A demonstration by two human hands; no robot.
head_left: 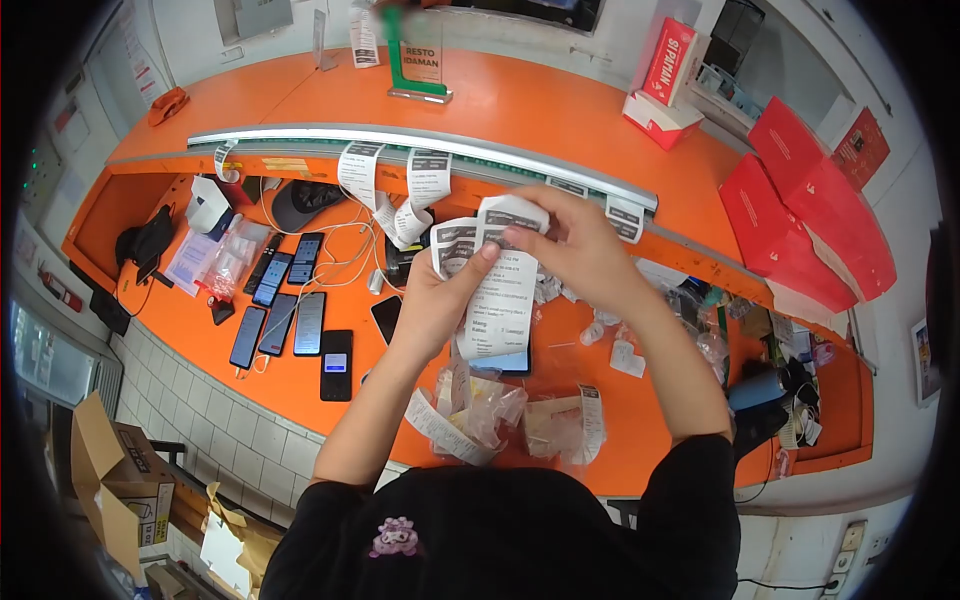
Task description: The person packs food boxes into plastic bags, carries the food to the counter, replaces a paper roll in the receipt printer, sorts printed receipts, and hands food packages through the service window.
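Both hands hold printed paper receipts above the orange desk. My left hand [440,300] pinches the receipts [502,310] from the left side, thumb on top. My right hand [575,245] grips their upper right part, its thumb near the left one. One long slip hangs down between the hands, over a tablet [515,362] that is mostly covered. Below lie plastic bags with paper slips [480,405], and another clear bag with a receipt [565,425] lies to their right.
Several phones [309,322] and cables lie at the left. More receipts [429,178] hang from the metal rail [420,143]. Red boxes [780,220] stand at the right, a green-edged sign [420,65] on the upper counter. An open cardboard box [120,470] is at lower left.
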